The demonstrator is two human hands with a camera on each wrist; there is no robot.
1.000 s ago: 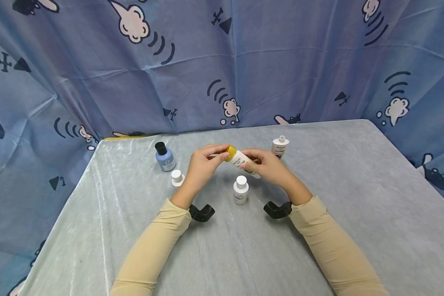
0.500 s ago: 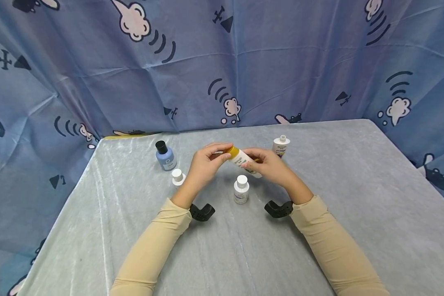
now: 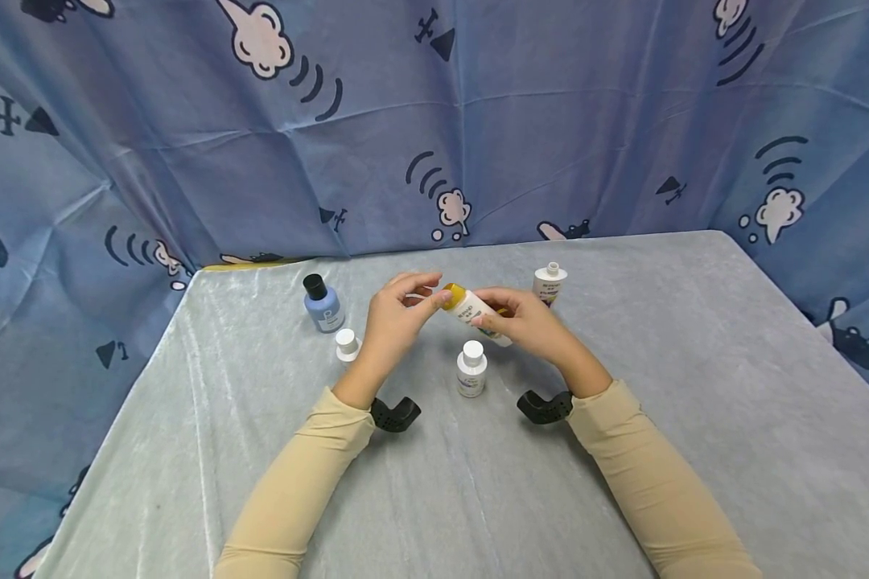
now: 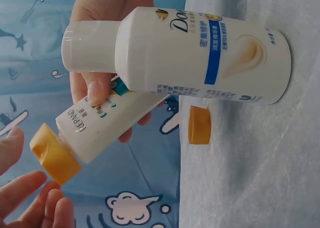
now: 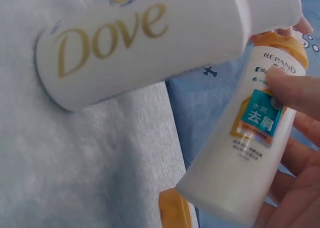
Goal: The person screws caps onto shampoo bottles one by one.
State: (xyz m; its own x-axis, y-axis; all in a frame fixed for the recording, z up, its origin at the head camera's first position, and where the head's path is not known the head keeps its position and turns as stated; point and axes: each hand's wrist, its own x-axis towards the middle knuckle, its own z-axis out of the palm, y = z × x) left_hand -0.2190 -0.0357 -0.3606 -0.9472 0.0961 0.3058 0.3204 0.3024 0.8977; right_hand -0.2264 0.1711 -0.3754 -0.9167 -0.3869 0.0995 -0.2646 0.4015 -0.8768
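Note:
My right hand grips a white REPAND bottle by its body, thumb across the label, and holds it tilted above the table. A yellow flip-top cap sits on its neck end. My left hand is at this cap, its fingers spread and loosened, the fingertips right beside the cap's edge in the left wrist view. Between my forearms stands a white Dove bottle, upright with its white cap on. A second yellow cap lies on the table beyond it.
A white bottle with a bare nozzle stands behind my right hand. To the left are a blue bottle with a black cap and a white bottle partly hidden by my left arm. A patterned curtain borders the grey-covered table.
My left fingers, closed around the yellow cap before, have lifted and drawn back slightly to the left. The right hand keeps hold of the bottle with hardly any movement.

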